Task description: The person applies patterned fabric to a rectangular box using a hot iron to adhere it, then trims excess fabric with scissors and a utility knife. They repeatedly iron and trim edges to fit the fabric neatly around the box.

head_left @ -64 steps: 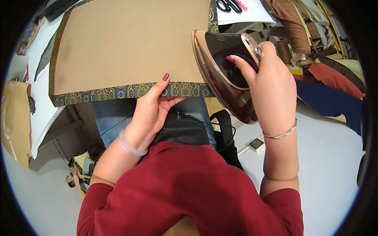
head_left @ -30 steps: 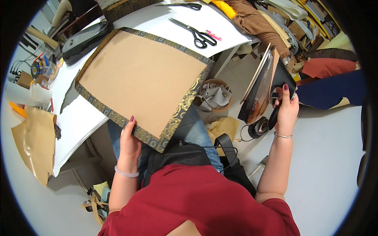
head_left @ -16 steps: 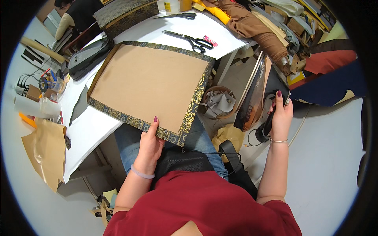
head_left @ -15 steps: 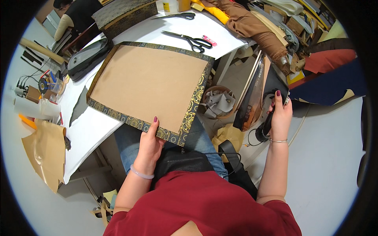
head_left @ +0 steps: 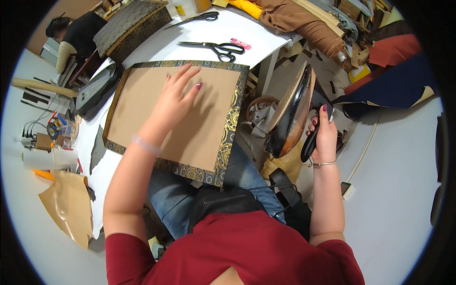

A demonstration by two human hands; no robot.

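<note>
My right hand grips the black handle of a clothes iron, held up off to the right of the panel with its sole turned sideways. A flat tan panel, edged with dark fabric in a gold and blue pattern, lies partly on the white table and partly over my lap. Above the panel's middle, my left hand is open with its fingers spread, casting a shadow on the tan face. Whether the fingertips touch it I cannot tell.
Black scissors lie beyond the panel, beside a small red and white packet. A black case stands at the left. At the far left a person bends over. Fabric rolls crowd the back right, above a waste bin.
My left hand has let go of the panel's near edge and moved up over its middle. The iron has turned and come nearer to the panel.
</note>
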